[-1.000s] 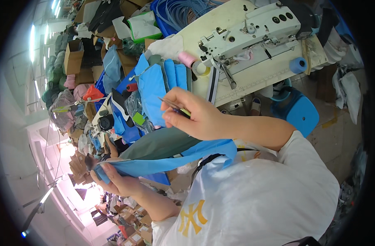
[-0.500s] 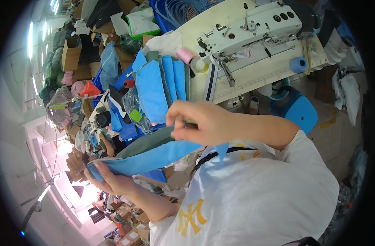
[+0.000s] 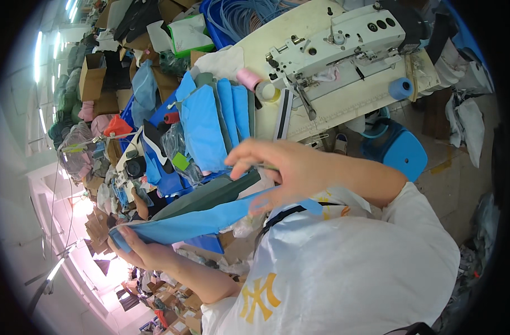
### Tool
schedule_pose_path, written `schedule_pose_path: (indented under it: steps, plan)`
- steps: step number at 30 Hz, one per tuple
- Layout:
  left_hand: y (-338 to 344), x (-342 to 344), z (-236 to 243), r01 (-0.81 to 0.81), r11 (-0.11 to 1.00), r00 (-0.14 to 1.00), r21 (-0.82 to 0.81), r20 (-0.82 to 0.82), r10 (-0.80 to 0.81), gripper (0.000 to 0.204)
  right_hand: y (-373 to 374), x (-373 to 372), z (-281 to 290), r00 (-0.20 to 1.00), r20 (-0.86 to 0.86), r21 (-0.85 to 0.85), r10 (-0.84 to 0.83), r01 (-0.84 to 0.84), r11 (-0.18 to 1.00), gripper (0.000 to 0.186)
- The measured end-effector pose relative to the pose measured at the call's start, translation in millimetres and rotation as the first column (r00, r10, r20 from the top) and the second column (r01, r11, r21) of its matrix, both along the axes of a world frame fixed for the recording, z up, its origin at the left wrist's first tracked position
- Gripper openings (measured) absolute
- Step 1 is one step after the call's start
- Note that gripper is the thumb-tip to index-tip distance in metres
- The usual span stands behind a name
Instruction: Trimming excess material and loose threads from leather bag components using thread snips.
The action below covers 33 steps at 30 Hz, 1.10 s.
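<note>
Cream bench (image 3: 344, 103) stands far right; left hand (image 3: 139, 248) pinches blue cloth (image 3: 193, 224); right hand (image 3: 274, 173), thumb parted, blurred, grip unclear.

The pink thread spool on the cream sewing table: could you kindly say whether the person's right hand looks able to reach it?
Probably yes: the way from the bare right hand to the pink spool looks free, though a slim, blurred object in that hand may hinder grasping.

Two hands (image 3: 146, 252) (one sewing machine (image 3: 344, 40))
</note>
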<state>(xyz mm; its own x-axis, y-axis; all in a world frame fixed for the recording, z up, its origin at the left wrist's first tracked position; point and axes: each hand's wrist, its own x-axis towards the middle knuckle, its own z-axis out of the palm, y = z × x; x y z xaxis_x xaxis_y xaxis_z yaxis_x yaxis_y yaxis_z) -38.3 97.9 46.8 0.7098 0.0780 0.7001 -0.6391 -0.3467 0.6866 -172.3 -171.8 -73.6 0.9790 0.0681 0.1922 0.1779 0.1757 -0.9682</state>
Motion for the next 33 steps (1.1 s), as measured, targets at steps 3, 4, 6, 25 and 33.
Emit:
schedule_pose_path:
  steps: [3, 4, 6, 25, 33]
  plan:
    - [-6.4, -2.2, 0.3, -0.025, 1.000, 1.000, 0.003, -0.005, 0.025, 0.029, 23.2, -3.1, -8.2, 0.986, 0.164, 0.029, -0.029, 0.025, 0.999, 0.063]
    - [1.0, 1.3, -0.6, -0.011, 1.000, 1.000, 0.002, -0.004, 0.011, 0.033, 22.3, -3.1, 0.2, 0.997, 0.076, -0.015, 0.006, -0.005, 1.000, 0.054]
    - [10.0, 3.7, -2.4, 0.005, 1.000, 1.000, -0.001, -0.003, -0.005, 0.038, 21.5, -0.3, -3.6, 0.995, 0.047, 0.034, -0.090, 0.088, 0.996, 0.051]
    - [28.1, 4.0, 3.6, -0.072, 0.997, 0.997, 0.032, -0.038, 0.073, 0.040, 23.8, -2.7, -6.3, 0.997, 0.076, -0.031, -0.006, 0.009, 0.999, 0.055]
    - [38.7, 6.6, 5.7, -0.090, 0.996, 0.995, -0.017, -0.047, 0.089, 0.037, 12.8, 8.9, -49.2, 0.855, -0.119, 0.233, -0.505, 0.518, 0.823, 0.029]
